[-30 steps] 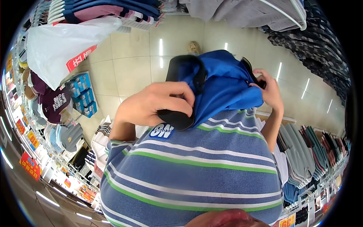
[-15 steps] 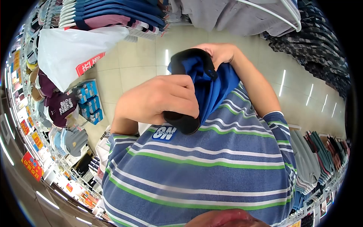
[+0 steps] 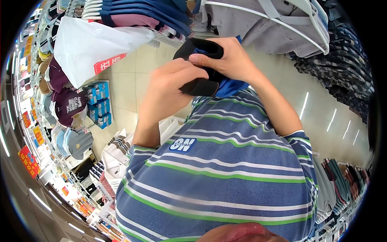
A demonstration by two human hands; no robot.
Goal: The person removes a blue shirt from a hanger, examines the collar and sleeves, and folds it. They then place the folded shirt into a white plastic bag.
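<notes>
A bundled blue garment (image 3: 230,87) with a wide black band (image 3: 197,45) is held up in front of my chest. The band forms an open loop, with blue cloth showing inside it. My left hand (image 3: 171,82) grips the near left side of the band, its fingers curled over the edge. On the far right side, my right hand (image 3: 234,60) pinches the band, thumb on top and the other fingers hidden behind the cloth. Both hands are close together. Most of the blue cloth is hidden by the hands and the band.
A white plastic bag (image 3: 86,46) with red print hangs at the upper left, before a row of blue shirts (image 3: 141,12). Grey clothing (image 3: 250,28) on a white hanger is ahead. Dark patterned garments (image 3: 334,60) line the right. Blue boxes (image 3: 98,105) stand at left.
Both hands and the garment have moved up and away from my chest. My right thumb now lies over the band, and the loop looks narrower.
</notes>
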